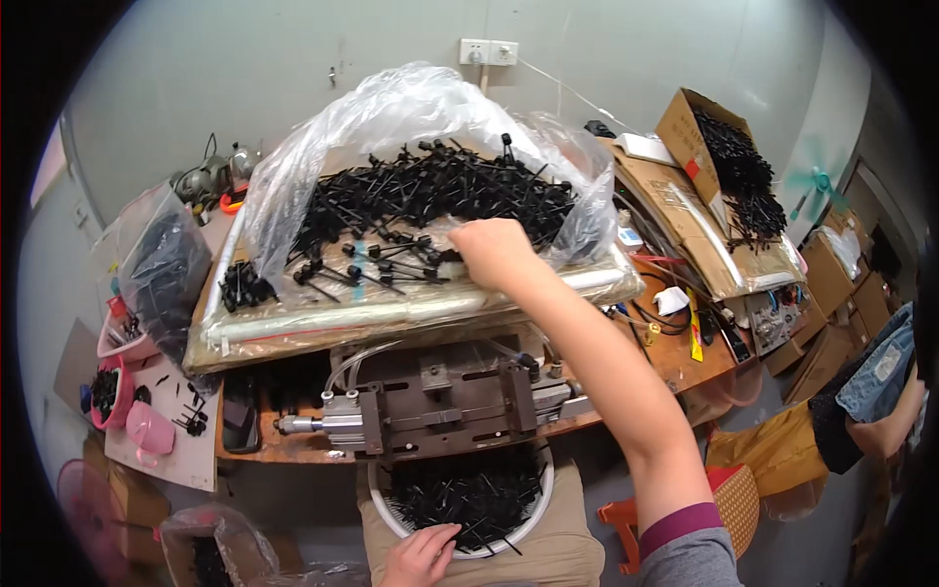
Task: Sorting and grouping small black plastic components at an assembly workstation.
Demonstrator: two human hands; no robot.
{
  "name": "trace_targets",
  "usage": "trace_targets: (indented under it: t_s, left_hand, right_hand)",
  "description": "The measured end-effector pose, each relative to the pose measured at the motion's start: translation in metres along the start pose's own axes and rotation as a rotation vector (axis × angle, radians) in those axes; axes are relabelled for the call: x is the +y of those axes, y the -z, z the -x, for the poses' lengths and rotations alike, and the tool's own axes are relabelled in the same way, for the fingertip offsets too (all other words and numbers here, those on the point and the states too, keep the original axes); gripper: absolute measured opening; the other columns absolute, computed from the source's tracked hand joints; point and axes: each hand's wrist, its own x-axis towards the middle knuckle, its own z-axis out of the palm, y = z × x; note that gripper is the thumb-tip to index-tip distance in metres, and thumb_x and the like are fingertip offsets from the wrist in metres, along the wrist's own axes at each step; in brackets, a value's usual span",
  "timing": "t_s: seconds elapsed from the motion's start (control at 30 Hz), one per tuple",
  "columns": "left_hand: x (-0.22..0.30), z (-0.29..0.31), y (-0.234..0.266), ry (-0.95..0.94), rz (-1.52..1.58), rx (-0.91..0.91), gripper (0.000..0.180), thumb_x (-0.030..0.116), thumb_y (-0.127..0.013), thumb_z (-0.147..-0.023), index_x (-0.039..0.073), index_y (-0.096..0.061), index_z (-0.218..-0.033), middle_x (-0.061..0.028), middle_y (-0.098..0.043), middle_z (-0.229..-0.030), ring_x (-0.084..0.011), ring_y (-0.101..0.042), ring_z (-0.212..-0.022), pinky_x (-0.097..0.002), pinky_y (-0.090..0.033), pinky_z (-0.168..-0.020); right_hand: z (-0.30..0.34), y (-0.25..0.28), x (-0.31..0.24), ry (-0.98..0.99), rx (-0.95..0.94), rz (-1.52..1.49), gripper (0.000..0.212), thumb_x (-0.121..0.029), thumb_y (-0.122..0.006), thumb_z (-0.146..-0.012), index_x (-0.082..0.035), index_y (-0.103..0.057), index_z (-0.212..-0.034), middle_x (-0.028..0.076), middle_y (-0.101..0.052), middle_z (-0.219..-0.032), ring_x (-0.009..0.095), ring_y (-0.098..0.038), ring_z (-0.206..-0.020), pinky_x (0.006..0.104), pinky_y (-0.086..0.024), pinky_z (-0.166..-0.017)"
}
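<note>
Many black stemmed plastic parts lie on the tray; likely light, stiff; grip by stem. Right hand: fingers curled. Left hand: fingers loosely bent at the basket. Whether either pinches cannot be told.

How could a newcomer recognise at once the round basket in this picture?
Find the wooden workbench, then look below its front edge to the person's lap. There sits a round basket of black parts. Its white colour separates it from the pink containers at left.
</note>
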Motion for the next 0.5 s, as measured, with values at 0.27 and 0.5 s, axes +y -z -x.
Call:
trace_targets:
  t_s: [0.27,0.5]
  left_hand:
    - [0.004,-0.006,-0.002,-0.098,0.070,0.035,0.029,0.001,-0.068,-0.080,0.006,-0.066,-0.108,-0.0120,-0.067,-0.101,-0.0277,-0.066,-0.083,-0.0315,-0.054,-0.068]
    - [0.010,-0.005,-0.014,-0.052,0.120,-0.191,0.036,0.007,-0.061,-0.092,0.007,-0.055,-0.127,-0.0207,-0.058,-0.116,-0.0325,-0.062,-0.091,-0.0348,-0.051,-0.068]
  right_hand:
    - [-0.002,0.016,-0.014,-0.104,0.058,-0.151,0.010,-0.012,-0.066,-0.070,-0.011,-0.072,-0.078,0.012,-0.070,-0.084,0.030,-0.069,-0.086,0.0433,-0.056,-0.071]
    - [0.006,-0.019,-0.005,-0.046,0.276,-0.189,0.027,-0.012,-0.076,-0.063,-0.008,-0.069,-0.088,0.011,-0.062,-0.099,0.028,-0.060,-0.097,0.0379,-0.053,-0.077]
